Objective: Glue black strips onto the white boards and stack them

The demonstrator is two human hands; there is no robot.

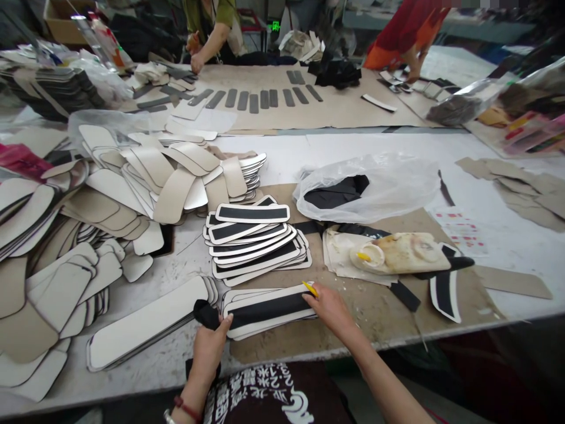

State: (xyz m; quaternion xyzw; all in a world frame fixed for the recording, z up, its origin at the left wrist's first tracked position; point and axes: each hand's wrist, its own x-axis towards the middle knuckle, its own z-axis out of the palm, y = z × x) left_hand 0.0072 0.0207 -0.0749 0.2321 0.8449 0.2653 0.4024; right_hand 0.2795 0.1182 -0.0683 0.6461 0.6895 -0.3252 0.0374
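My left hand (pixel 210 343) grips the left end of a black strip (pixel 260 309) that lies along a white elongated panel (pixel 269 321) at the table's front edge. The strip's end (pixel 206 314) curls up at my fingers. At the panel's right end, my right hand (pixel 330 306) presses down on the strip and holds a small yellow tool (pixel 309 288). Just behind lies a fanned stack of finished white panels with black strips (pixel 256 241).
Heaps of plain white and beige panels (pixel 88 235) cover the left. A plastic bag with black pieces (pixel 366 188) and a glue-stained pad with a small pot (pixel 397 253) sit to the right. Two other people (pixel 212 29) work at the far side.
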